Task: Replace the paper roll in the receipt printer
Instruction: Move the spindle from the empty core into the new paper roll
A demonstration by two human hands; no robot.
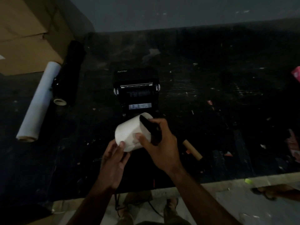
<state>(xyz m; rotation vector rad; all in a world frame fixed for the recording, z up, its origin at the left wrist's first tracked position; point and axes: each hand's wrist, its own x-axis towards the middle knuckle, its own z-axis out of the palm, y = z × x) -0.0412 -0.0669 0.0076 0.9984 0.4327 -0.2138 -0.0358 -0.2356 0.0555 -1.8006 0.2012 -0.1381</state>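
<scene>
A black receipt printer (136,90) marked Xprinter stands open in the middle of the dark table, its roller bar showing. Just in front of it I hold a wide white paper roll (129,132) above the table. My right hand (159,143) grips the roll's right end, where a black flat piece (151,130) lies against it. My left hand (114,157) touches the roll's lower left edge with its fingertips. An empty brown cardboard core (192,149) lies on the table right of my right hand.
A long white roll (39,101) and a black roll (69,73) lie at the left. A cardboard box (27,33) fills the back left corner. Red scraps (296,74) sit at the right edge. The table's front edge (227,180) runs below my arms.
</scene>
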